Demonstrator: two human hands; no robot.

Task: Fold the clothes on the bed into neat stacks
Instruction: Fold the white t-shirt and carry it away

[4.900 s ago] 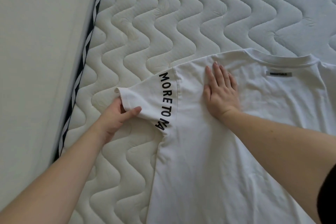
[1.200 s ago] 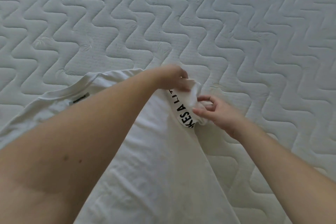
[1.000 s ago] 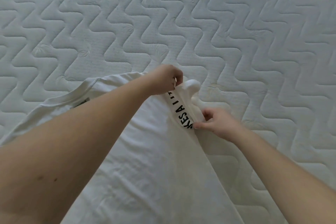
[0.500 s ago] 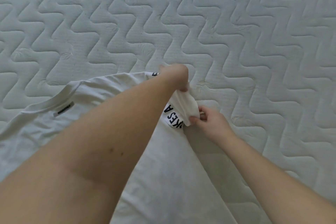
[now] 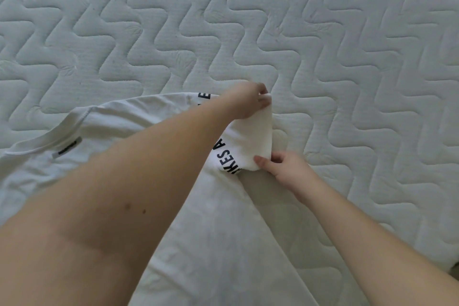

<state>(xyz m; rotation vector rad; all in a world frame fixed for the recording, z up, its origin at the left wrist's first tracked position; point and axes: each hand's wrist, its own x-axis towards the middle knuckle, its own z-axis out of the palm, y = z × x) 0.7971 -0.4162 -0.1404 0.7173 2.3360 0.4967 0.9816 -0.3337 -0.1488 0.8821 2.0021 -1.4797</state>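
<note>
Quilted mattress (image 5: 323, 32) underfoot — shirt (image 5: 211, 243) flat, sleeve (image 5: 250, 141) raised between hands: left hand (image 5: 248, 102) pinches far corner, right hand (image 5: 285, 169) near corner; sleeve edge runs hand to hand.

Pale quilted mattress (image 5: 347, 32) with wavy stitching, softly lit

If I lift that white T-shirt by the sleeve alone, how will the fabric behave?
Probably floppy: the sleeve sags between the left hand and right hand pinching it. The white T-shirt looks thin and light, so the body would likely trail and crease. It may drag on the quilted mattress rather than slide.
</note>
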